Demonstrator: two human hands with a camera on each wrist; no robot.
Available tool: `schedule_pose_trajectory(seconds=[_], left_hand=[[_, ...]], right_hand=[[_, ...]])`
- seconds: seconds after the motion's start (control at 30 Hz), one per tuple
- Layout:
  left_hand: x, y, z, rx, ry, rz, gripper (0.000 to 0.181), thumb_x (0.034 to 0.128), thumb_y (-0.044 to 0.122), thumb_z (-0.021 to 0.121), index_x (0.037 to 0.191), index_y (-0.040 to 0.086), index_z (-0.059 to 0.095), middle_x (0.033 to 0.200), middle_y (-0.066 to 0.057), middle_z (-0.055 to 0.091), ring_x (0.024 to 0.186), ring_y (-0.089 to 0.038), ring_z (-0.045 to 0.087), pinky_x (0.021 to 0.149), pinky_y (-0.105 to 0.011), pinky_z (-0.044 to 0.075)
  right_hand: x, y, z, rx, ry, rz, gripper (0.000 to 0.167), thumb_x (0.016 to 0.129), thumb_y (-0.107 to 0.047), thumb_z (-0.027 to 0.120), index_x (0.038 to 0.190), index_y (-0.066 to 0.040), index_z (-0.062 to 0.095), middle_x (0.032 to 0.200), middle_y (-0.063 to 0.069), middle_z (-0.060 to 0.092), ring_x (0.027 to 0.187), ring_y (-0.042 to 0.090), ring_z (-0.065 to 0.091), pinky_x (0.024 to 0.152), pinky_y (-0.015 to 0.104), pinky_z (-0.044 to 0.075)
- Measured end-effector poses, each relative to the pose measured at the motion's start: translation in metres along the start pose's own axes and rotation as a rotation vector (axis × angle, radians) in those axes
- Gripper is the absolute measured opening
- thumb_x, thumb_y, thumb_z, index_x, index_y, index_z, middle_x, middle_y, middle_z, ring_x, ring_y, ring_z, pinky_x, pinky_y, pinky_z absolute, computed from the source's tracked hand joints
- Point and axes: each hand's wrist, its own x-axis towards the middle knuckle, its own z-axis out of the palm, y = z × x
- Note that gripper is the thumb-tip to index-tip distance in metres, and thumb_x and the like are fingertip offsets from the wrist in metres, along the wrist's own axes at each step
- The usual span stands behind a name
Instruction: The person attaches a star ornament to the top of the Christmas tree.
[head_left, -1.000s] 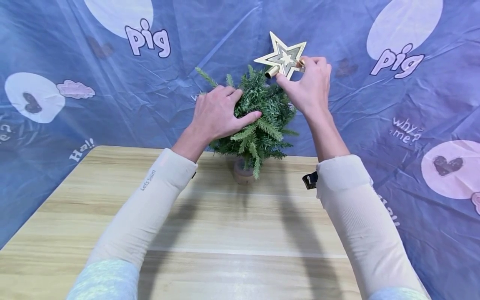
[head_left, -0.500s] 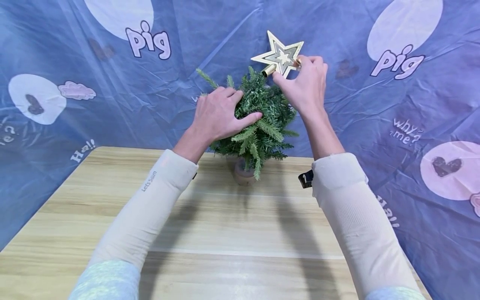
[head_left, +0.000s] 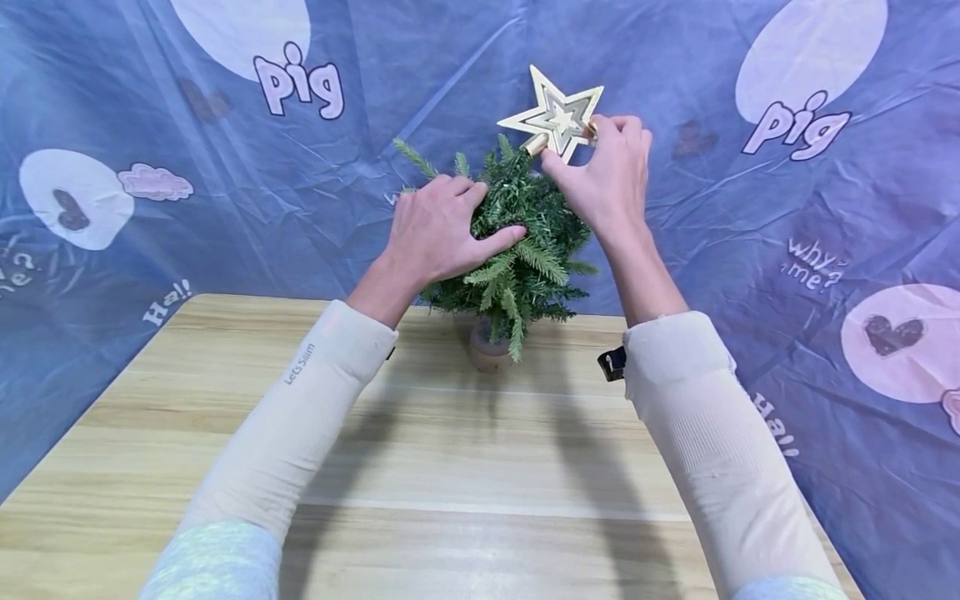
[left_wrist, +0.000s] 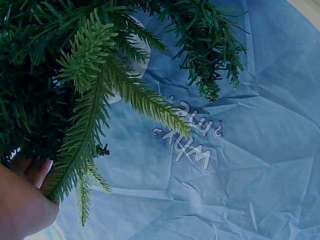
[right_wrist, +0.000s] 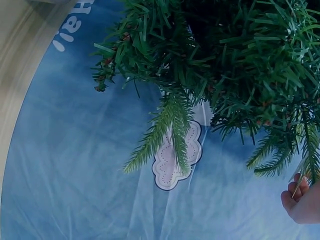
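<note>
A small artificial Christmas tree (head_left: 536, 221) stands in a round pot (head_left: 489, 350) near the table's far edge. My left hand (head_left: 433, 229) grips the tree's left side, thumb across the front branches. In the left wrist view, that hand's fingers (left_wrist: 37, 172) reach in behind a light green sprig (left_wrist: 87, 130). My right hand (head_left: 613, 179) pinches a gold star tree topper (head_left: 562, 121) between thumb and fingers. The star leans left, and its tubular base (head_left: 535, 145) meets the tip of the tree. Branches hide most of the star in the right wrist view.
The tree's pot rests on a light wooden table (head_left: 450, 467). Close behind it hangs a wrinkled blue cloth (head_left: 427, 75) with printed words and shapes. A black strap (head_left: 612, 364) shows at the right cuff.
My right hand has moved the star slightly left and lower, bringing its tubular base to the treetop. The left hand keeps its place on the tree.
</note>
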Motion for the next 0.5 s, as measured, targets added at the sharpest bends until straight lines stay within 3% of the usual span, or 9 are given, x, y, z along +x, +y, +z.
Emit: schedule_pose_trajectory(seconds=[0.5], left_hand=[[-0.0028,-0.0013,0.0012,-0.001,0.002,0.006,0.094,0.0864,0.086,0.039,0.14,0.012,0.062,0.135,-0.008,0.064,0.115,-0.029,0.063,0.06,-0.043,0.051]], right_hand=[[-0.0063,0.0012,0.006,0.014,0.045,-0.027,0.071,0.085,-0.051,0.071,0.143,-0.012,0.056,0.14,0.005,0.046,0.126,0.02,0.038,0.102,0.031,0.036]])
